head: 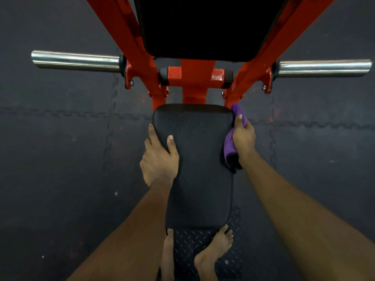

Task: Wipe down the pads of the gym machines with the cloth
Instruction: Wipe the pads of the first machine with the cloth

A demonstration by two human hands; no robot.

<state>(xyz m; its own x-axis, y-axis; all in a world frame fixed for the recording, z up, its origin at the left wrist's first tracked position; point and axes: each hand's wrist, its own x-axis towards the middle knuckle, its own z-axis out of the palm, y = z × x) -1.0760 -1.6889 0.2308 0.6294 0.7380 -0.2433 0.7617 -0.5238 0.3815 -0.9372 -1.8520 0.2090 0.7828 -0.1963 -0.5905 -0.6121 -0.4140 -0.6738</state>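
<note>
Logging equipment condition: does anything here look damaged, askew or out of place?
Nothing stands out. The black rectangular seat pad looks intact and sits straight on the orange metal frame; only faint red scuffs mark the dark rubber floor.

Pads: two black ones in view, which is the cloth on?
The lower pad, the nearer one: right hand holds the purple cloth against its right edge, left hand grips its left edge. The upper pad between the red beams is untouched.
</note>
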